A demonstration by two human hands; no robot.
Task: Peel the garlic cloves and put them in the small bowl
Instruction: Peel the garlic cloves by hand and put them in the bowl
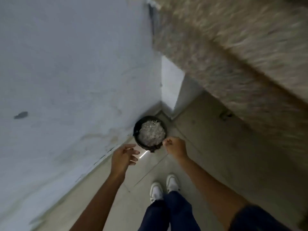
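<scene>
Garlic skins, or what looks like them, are filling a dark round bin (pixel 150 132) on the floor, just beyond both sets of fingers.

Pale papery scraps (pixel 152 133) are lying heaped inside the bin, which is standing in the corner where the pale wall (pixel 66 72) is meeting the tiled floor (pixel 208 147). The left hand (pixel 124 155) is hovering near the bin's lower left rim, its fingers (pixel 133 158) spreading loosely and holding nothing. The right hand (pixel 175 145) is hanging at the bin's right rim, its fingers curling inward; whether they are pinching anything is too blurred to tell. White shoes (pixel 164 187) and dark trousers are showing below. A speckled tabletop edge (pixel 241 55) is blurring past at upper right.
</scene>
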